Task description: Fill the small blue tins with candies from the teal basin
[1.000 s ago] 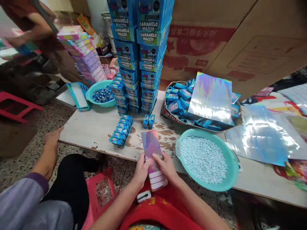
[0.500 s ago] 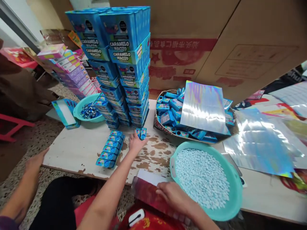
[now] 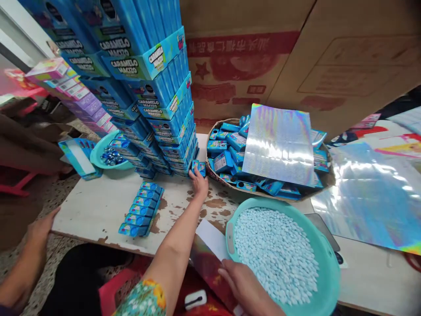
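My left hand (image 3: 200,182) reaches across the table, its fingers closed against a pair of small blue candy boxes (image 3: 198,167) at the foot of the tall stack. Close to the table's front edge, my right hand (image 3: 241,281) grips a shiny sheet (image 3: 210,267) that reflects red, with a pale strip along its far end. To the left of my forearm stands a row of small blue boxes (image 3: 141,210) with round cut-outs. Just beyond my right hand is a turquoise basin (image 3: 329,267) full of pale blue candies (image 3: 276,254).
Tall stacks of blue display boxes (image 3: 164,109) rise at the back left. Behind the basin, a cardboard tray (image 3: 329,177) holds blue boxes under a silvery sheet (image 3: 279,145). Another turquoise bowl (image 3: 98,156) holds wrapped candies. Another person's hand (image 3: 42,228) rests at the table's left edge.
My left hand and the pair of small boxes have moved back toward the stack and the cardboard tray. The shiny sheet in my right hand has tilted. The view has shifted closer.
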Action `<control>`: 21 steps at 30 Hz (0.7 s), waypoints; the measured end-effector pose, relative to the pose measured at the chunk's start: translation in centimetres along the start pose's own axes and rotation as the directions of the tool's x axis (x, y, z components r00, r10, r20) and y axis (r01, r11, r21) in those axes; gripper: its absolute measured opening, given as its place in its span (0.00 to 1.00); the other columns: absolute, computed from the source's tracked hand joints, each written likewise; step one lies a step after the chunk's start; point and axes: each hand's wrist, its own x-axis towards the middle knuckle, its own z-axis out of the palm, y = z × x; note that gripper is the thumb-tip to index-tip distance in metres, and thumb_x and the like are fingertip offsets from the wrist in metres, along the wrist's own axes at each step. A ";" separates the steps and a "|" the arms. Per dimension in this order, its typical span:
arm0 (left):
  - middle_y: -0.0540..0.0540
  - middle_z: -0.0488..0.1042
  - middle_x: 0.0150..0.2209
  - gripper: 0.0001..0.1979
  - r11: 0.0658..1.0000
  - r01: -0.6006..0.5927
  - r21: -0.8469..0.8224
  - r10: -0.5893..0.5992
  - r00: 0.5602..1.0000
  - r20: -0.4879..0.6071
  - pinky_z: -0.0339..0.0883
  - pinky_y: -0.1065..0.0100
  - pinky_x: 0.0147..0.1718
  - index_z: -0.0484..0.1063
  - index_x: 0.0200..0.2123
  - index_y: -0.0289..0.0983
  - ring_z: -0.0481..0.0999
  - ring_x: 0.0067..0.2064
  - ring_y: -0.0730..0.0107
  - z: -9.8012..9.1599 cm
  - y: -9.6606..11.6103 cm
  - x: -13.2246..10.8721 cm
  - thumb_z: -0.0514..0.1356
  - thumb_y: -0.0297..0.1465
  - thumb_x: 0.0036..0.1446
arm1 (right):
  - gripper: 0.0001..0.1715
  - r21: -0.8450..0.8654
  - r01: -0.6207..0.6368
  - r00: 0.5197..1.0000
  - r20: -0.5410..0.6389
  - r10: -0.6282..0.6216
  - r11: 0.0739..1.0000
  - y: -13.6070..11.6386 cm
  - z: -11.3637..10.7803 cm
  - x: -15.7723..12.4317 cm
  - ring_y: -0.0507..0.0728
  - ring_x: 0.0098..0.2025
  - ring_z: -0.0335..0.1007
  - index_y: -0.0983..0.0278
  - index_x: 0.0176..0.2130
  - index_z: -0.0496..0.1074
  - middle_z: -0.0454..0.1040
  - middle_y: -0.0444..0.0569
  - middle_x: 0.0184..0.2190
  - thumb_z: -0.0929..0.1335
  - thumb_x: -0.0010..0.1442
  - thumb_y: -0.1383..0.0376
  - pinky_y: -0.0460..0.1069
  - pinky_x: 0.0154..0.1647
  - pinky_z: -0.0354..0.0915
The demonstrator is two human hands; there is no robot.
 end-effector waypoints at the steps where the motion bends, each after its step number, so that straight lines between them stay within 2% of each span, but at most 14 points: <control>1: 0.25 0.48 0.62 0.40 0.999 -0.017 -0.033 0.017 1.000 -0.005 0.66 0.57 0.46 0.43 0.65 0.36 0.70 0.54 0.48 0.1 0.2 -0.4 0.60 0.34 0.54 | 0.17 0.015 0.000 1.000 -0.007 0.000 1.000 0.5 0.1 0.0 0.57 0.35 0.72 0.63 0.34 0.68 0.77 0.51 0.33 0.55 0.66 0.60 0.47 0.34 0.57; 3: 0.25 0.44 0.64 0.41 0.994 -0.076 -0.074 0.076 0.997 0.006 0.65 0.56 0.49 0.41 0.66 0.36 0.65 0.58 0.46 -0.5 -0.3 -1.6 0.60 0.33 0.54 | 0.18 0.053 0.025 1.000 -0.021 -0.024 0.998 1.2 0.3 -0.2 0.57 0.35 0.72 0.62 0.35 0.67 0.76 0.50 0.33 0.54 0.66 0.59 0.47 0.36 0.58; 5: 0.28 0.49 0.64 0.39 0.980 -0.173 -0.103 0.177 0.984 0.036 0.63 0.57 0.52 0.46 0.65 0.36 0.62 0.60 0.49 -2.8 -1.8 -2.9 0.60 0.33 0.54 | 0.20 0.088 0.077 0.997 -0.017 -0.076 0.993 1.4 0.2 -0.3 0.56 0.36 0.72 0.62 0.35 0.66 0.75 0.49 0.33 0.53 0.67 0.57 0.47 0.37 0.59; 7: 0.35 0.61 0.60 0.30 0.948 -0.285 -0.142 0.293 0.955 0.039 0.62 0.58 0.54 0.56 0.61 0.39 0.65 0.59 0.55 -6.7 -4.6 -3.8 0.58 0.34 0.56 | 0.21 0.102 0.136 0.989 0.038 -0.140 0.985 0.9 -0.6 -0.4 0.56 0.36 0.71 0.62 0.35 0.67 0.75 0.49 0.33 0.53 0.67 0.55 0.47 0.37 0.59; 9: 0.40 0.70 0.53 0.21 0.923 -0.343 -0.173 0.344 0.939 -0.028 0.61 0.59 0.56 0.66 0.54 0.40 0.69 0.55 0.61 -12.0 -8.8 -3.6 0.56 0.36 0.58 | 0.23 0.117 0.189 0.970 0.129 -0.204 0.975 0.0 -2.1 -0.3 0.55 0.34 0.70 0.62 0.33 0.68 0.74 0.48 0.32 0.54 0.66 0.52 0.46 0.36 0.59; 10: 0.41 0.72 0.50 0.19 0.923 -0.343 -0.174 0.335 0.939 -0.073 0.60 0.58 0.56 0.68 0.52 0.40 0.70 0.53 0.61 -14.8 -11.3 -3.0 0.55 0.38 0.58 | 0.24 0.132 0.212 0.958 0.167 -0.232 0.968 -0.5 -2.9 -0.2 0.55 0.34 0.69 0.62 0.32 0.68 0.74 0.47 0.31 0.55 0.66 0.51 0.46 0.35 0.59; 11: 0.41 0.71 0.51 0.20 0.939 -0.299 -0.172 0.278 0.951 -0.138 0.58 0.57 0.57 0.68 0.51 0.40 0.69 0.54 0.60 -17.5 -13.9 -2.1 0.55 0.41 0.58 | 0.24 0.153 0.232 0.945 0.196 -0.260 0.960 -0.9 -3.7 0.1 0.54 0.33 0.69 0.62 0.32 0.68 0.74 0.47 0.30 0.55 0.66 0.51 0.46 0.35 0.60; 12: 0.40 0.70 0.53 0.23 0.954 -0.231 -0.190 0.203 0.967 -0.156 0.57 0.55 0.58 0.67 0.53 0.39 0.68 0.56 0.59 -19.8 -16.5 -1.0 0.56 0.43 0.57 | 0.25 0.175 0.249 0.934 0.217 -0.284 0.952 -1.3 -4.3 0.5 0.54 0.33 0.68 0.62 0.31 0.68 0.73 0.47 0.30 0.55 0.66 0.50 0.45 0.35 0.60; 14: 0.39 0.66 0.57 0.29 0.949 -0.054 -0.310 0.053 0.999 -0.013 0.57 0.53 0.57 0.61 0.58 0.40 0.65 0.59 0.58 -22.9 -21.3 1.4 0.54 0.47 0.56 | 0.24 0.189 0.267 0.922 0.235 -0.308 0.945 -1.8 -4.7 1.7 0.54 0.34 0.68 0.63 0.32 0.69 0.74 0.47 0.32 0.56 0.66 0.51 0.45 0.35 0.60; 15: 0.38 0.64 0.59 0.32 0.923 0.058 -0.380 -0.024 0.995 0.095 0.58 0.53 0.57 0.58 0.60 0.40 0.63 0.60 0.58 -23.4 -23.3 2.3 0.52 0.49 0.57 | 0.23 0.158 0.258 0.928 0.235 -0.290 0.953 -2.0 -4.3 2.5 0.54 0.34 0.69 0.63 0.33 0.70 0.74 0.48 0.33 0.57 0.66 0.52 0.45 0.35 0.61; 16: 0.37 0.63 0.60 0.33 0.879 0.172 -0.444 -0.075 0.971 0.227 0.59 0.52 0.55 0.56 0.61 0.40 0.63 0.60 0.57 -23.4 -24.9 2.9 0.50 0.51 0.57 | 0.21 0.089 0.224 0.945 0.223 -0.238 0.971 -2.2 -3.7 3.3 0.55 0.35 0.69 0.63 0.33 0.71 0.74 0.49 0.33 0.57 0.66 0.55 0.46 0.36 0.61; 17: 0.36 0.63 0.60 0.35 0.824 0.283 -0.491 -0.101 0.926 0.365 0.61 0.52 0.54 0.55 0.62 0.40 0.64 0.59 0.56 -22.9 -26.1 3.1 0.48 0.52 0.57 | 0.19 -0.015 0.159 0.969 0.193 -0.153 0.987 -2.4 -2.8 4.2 0.56 0.35 0.70 0.64 0.34 0.71 0.75 0.51 0.34 0.58 0.65 0.57 0.47 0.37 0.60; 19: 0.35 0.66 0.57 0.37 0.717 0.458 -0.525 -0.074 0.799 0.597 0.66 0.52 0.50 0.54 0.63 0.39 0.70 0.55 0.55 -21.4 -27.6 2.6 0.49 0.54 0.55 | 0.15 -0.230 0.005 0.995 0.098 0.018 0.973 -2.8 -0.8 5.8 0.59 0.36 0.71 0.65 0.37 0.72 0.75 0.54 0.33 0.59 0.65 0.62 0.50 0.38 0.60; 21: 0.36 0.70 0.54 0.40 0.653 0.546 -0.525 -0.024 0.708 0.706 0.68 0.53 0.46 0.55 0.63 0.38 0.74 0.49 0.55 -20.2 -28.3 1.6 0.56 0.53 0.52 | 0.14 -0.318 -0.028 0.998 0.049 0.046 0.948 -3.3 0.9 6.9 0.60 0.38 0.71 0.65 0.37 0.72 0.75 0.55 0.34 0.59 0.64 0.65 0.51 0.40 0.61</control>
